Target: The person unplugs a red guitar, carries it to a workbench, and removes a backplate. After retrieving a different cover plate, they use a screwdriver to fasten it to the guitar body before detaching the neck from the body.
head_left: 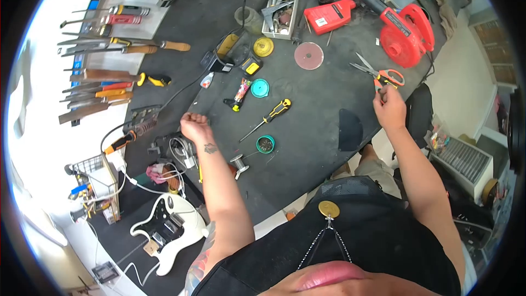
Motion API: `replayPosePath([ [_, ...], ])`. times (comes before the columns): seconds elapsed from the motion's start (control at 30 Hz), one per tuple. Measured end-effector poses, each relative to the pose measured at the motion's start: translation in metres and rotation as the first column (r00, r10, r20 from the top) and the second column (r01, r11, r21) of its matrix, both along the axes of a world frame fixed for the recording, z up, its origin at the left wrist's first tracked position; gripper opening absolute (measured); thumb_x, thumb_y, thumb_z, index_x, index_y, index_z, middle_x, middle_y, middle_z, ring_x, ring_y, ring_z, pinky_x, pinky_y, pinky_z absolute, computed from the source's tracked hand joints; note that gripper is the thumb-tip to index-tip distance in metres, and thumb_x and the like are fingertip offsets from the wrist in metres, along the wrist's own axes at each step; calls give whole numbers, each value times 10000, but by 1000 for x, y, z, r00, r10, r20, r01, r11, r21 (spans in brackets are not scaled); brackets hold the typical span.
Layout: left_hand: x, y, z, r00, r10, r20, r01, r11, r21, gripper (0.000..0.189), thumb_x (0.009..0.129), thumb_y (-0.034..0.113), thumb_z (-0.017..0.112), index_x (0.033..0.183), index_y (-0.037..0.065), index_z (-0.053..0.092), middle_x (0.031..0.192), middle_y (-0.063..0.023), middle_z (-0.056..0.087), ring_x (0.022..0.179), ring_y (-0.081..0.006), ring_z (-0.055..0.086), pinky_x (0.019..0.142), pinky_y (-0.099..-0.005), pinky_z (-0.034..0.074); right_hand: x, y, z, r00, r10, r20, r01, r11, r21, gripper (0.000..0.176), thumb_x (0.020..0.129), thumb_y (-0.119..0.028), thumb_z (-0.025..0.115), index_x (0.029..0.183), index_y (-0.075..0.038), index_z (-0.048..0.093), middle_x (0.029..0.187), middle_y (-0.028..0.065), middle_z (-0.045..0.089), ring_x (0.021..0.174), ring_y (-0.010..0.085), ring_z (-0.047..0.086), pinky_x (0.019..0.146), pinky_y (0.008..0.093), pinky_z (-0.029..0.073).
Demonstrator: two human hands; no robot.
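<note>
Right hand [390,107] pinches scissors [378,74] handle beside blower [408,33]; left hand [194,127] clenched, well apart from blower. Likely pick-up step; lift needs firm grip.

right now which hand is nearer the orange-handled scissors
Right. The right hand is touching the handles of the scissors; the left hand is a fist far across the table.

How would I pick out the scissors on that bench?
Find the big red blower at the far right of the dark bench. Just nearer than it, at the fingertips of the right hand, lie the scissors. Only they have orange handle loops and long bare steel blades.
</note>
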State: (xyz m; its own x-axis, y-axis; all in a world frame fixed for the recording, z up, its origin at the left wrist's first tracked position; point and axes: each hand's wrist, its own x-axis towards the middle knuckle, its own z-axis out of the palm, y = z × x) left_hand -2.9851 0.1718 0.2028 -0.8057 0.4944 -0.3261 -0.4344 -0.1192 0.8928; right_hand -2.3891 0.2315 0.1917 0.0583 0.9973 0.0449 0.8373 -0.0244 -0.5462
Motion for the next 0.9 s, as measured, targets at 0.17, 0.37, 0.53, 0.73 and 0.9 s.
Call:
replayPosePath([
  [0.17, 85, -5, 31, 875, -112, 471, -90, 918, 386, 86, 843, 152, 465, 801, 84, 497, 669, -11, 411, 562, -152, 348, 539, -325, 298, 20, 14, 6, 964, 105, 245, -128, 989, 80, 401, 812, -46, 757, 1193, -81, 636, 1165, 131, 584, 1139, 366, 553, 964, 495, 462],
  [0.37, 142, 21, 62, 850, -304, 429, 265, 953, 150, 221, 981, 258, 553, 806, 147, 475, 695, 9, 409, 582, -124, 344, 547, -298, 281, 40, 33, -9, 962, 231, 146, -238, 971, 36, 342, 815, -30, 744, 1139, -76, 645, 1219, 130, 603, 1157, 349, 571, 966, 492, 469],
  [0.53, 236, -6, 92, 827, -460, 324, 507, 859, -73, 201, 1010, 236, 560, 839, 155, 492, 694, 30, 436, 580, -96, 376, 530, -280, 321, 40, 35, 13, 968, 204, -149, -186, 975, 123, 305, 814, 22, 693, 1108, -28, 627, 1117, 139, 603, 963, 354, 635, 831, 428, 531],
  [0.73, 304, -79, 87, 710, -572, 411, 668, 732, -133, 209, 1014, 187, 583, 842, 136, 477, 696, 27, 433, 580, -88, 364, 520, -267, 302, -38, 120, 151, 436, 400, -806, -50, 905, 422, 380, 934, -40, 724, 1286, -31, 581, 1176, 126, 695, 1087, 207, 684, 943, 312, 532],
  [0.9, 328, -126, 93, 718, -562, 411, 680, 692, -242, 226, 1019, 189, 584, 828, 127, 481, 701, 28, 441, 546, -76, 331, 499, -263, 274, -140, 196, 305, 569, 661, -490, -107, 650, 753, 353, 927, -134, 765, 1232, -42, 613, 1068, 133, 754, 998, 239, 734, 880, 346, 562],
])
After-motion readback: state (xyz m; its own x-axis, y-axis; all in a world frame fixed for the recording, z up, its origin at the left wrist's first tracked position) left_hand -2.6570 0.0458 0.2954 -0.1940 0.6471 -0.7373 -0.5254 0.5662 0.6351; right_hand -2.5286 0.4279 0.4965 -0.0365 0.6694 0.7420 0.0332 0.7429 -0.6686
